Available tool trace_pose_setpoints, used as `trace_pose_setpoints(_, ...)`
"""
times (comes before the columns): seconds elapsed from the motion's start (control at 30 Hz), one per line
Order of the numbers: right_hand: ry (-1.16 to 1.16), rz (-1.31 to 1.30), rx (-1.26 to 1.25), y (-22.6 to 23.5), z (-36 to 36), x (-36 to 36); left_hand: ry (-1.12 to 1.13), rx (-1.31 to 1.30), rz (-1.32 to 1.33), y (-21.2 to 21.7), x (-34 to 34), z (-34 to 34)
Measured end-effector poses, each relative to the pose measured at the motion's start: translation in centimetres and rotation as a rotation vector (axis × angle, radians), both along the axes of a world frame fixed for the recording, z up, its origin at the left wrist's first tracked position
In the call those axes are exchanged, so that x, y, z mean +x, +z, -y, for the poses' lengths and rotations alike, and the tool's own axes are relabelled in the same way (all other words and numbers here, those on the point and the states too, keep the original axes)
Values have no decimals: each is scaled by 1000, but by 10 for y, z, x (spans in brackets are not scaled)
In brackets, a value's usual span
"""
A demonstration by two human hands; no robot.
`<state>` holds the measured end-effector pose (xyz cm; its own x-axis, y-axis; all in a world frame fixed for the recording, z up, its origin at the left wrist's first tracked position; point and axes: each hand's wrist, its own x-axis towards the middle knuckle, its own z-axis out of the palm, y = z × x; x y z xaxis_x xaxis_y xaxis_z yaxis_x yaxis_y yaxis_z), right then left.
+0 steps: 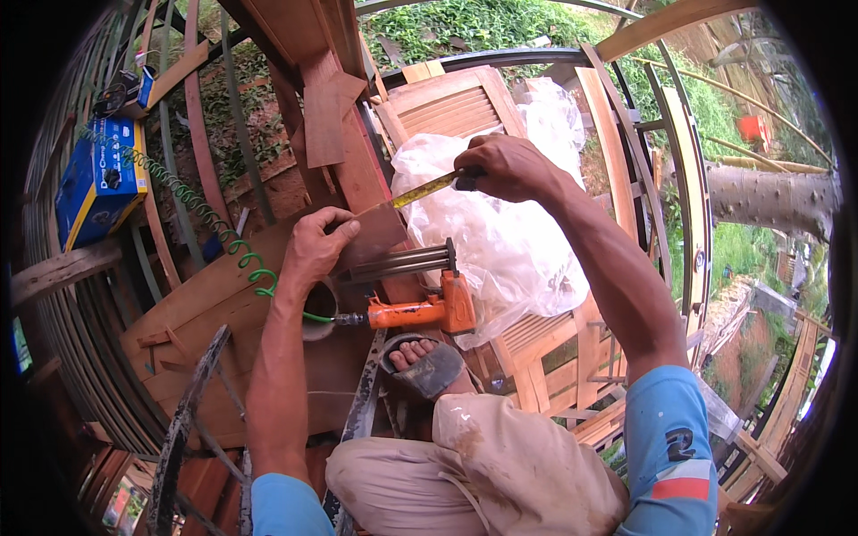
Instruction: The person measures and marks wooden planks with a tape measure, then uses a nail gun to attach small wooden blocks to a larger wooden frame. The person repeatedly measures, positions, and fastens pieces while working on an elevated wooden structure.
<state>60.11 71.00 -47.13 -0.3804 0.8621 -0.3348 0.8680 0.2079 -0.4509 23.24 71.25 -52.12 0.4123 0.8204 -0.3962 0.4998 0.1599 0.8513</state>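
- Apparently, measuring is the step in hand: a yellow tape measure (424, 190) is drawn out in a line between the hands, above the middle of the work area, with its near end at a small brown board (380, 234).
- The right hand (511, 170) is clenched around the dark case of the tape; the left hand (317, 246) is closed on the board's left end, by the tip of the tape. Whether its fingers also pinch the tape itself, I cannot tell.
- As I judge it, the next move calls for keeping the tape straight and level with the board's edge so that the reading can be trusted.
- Just below the board lies an orange nail gun (407, 313), its hose end joined to a green coiled hose (210, 217).
- To the right, a crumpled clear plastic sheet (527, 259), perhaps a bag, covers part of a slatted wooden panel (456, 103); what it may hold is not clear.
- Far to the left, a blue and yellow box (103, 183) sits tilted near some slats (192, 116); its contents are hidden.
- Near the nail gun rests a sandalled foot (422, 364).
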Motion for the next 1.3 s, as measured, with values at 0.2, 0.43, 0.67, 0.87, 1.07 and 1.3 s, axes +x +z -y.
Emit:
trace_pose_setpoints(0.2, 0, 9, -13, -3, -1, 0, 5, -57, 28, 0, -4, -2)
trace_pose_setpoints(0.43, -4, 9, -14, -2, -1, 0, -6, -66, 40, -4, -7, -4)
trace_pose_setpoints(0.67, 5, 23, -15, -1, 0, 0, 19, -68, 52, 0, -10, -4)
trace_pose_setpoints(0.87, -5, 41, -26, -1, 1, 1, 19, -52, 40, 1, -15, -8)
trace_pose_setpoints(1.07, -2, 83, -51, 4, 0, 2, 44, -60, 67, -2, -23, -7)
trace_pose_setpoints(1.3, -39, 91, -86, 8, 2, 6, 70, -66, 46, -1, -37, -9)
